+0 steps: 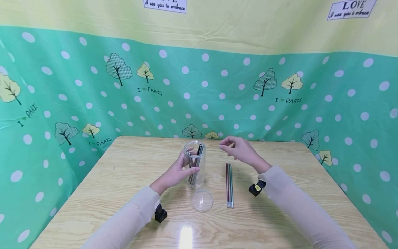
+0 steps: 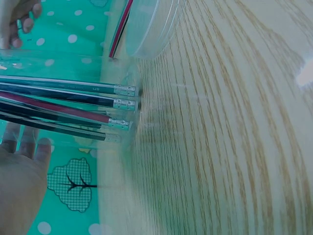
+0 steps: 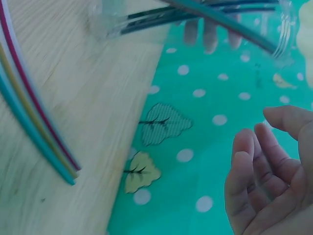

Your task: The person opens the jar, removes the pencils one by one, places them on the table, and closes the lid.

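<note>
My left hand (image 1: pixel 178 171) grips a clear plastic jar (image 1: pixel 201 178) round its side, holding it upright on the table or nearly so; contact at the base is hard to tell. Inside lean several pencils (image 2: pixel 73 101), dark, teal and dark red, with their metal ferrule ends at the bottom. To the right of the jar, my right hand (image 1: pixel 242 149) hovers with loosely bent fingers and nothing between them. Below that hand, a few loose pencils (image 1: pixel 229 186) lie side by side on the table; the right wrist view shows red, gold and teal ones.
A round clear lid (image 1: pixel 202 200) lies in front of the jar, left of the loose pencils. The wood-grain table (image 1: pixel 130 162) ends at the back against a green dotted curtain (image 1: pixel 174 103). Light glares off the tabletop near the front.
</note>
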`<state>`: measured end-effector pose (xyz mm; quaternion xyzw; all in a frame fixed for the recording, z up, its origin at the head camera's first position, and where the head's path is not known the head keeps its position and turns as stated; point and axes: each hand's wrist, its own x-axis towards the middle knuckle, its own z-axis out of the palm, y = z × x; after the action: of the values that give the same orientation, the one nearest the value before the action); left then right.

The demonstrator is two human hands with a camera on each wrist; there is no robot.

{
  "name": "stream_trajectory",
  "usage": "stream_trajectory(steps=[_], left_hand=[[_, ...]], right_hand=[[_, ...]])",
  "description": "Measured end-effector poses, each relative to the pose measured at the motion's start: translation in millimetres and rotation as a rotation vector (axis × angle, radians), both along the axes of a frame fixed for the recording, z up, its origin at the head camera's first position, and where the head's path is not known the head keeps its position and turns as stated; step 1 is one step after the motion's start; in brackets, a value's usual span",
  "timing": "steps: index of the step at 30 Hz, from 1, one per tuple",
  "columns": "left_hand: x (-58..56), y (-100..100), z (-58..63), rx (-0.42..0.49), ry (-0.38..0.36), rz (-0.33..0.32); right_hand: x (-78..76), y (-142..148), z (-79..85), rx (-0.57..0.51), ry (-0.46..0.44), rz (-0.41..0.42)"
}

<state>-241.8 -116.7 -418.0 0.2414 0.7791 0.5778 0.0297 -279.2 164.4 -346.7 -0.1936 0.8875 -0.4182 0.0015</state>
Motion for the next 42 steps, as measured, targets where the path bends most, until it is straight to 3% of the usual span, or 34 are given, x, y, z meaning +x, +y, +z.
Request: stream_trajectory(steps=[6,8,17,27,36,42], left_hand=[[16.2,3,23.1,0.011,-0.013,-0.011],[15.9,3,23.2,0.011,-0.013,-0.009],[-2.3,0,-1.5,0.004,-0.016,-0.014],[-2.5,-2,-2.5,0.004,-0.006,-0.031],[-2.7,-2,-2.3,-0.014,-0.013,-0.017],[-3.5,-4,-3.9,0.01,-0.005,-0.06]], right_hand=[[10.1,-12,12.2,-0.008,0.084,0.039],[13.4,-16,16.9,-0.009,0.106,0.054],[25.2,-32,27.5,0.006,0.236,0.09],[36.6,-51,32.3,0.017,0.258,0.171],[37.7,-66,27.2,0.028,0.273,0.22],[39.3,-74,25.5,0.073,0.341,0.243]])
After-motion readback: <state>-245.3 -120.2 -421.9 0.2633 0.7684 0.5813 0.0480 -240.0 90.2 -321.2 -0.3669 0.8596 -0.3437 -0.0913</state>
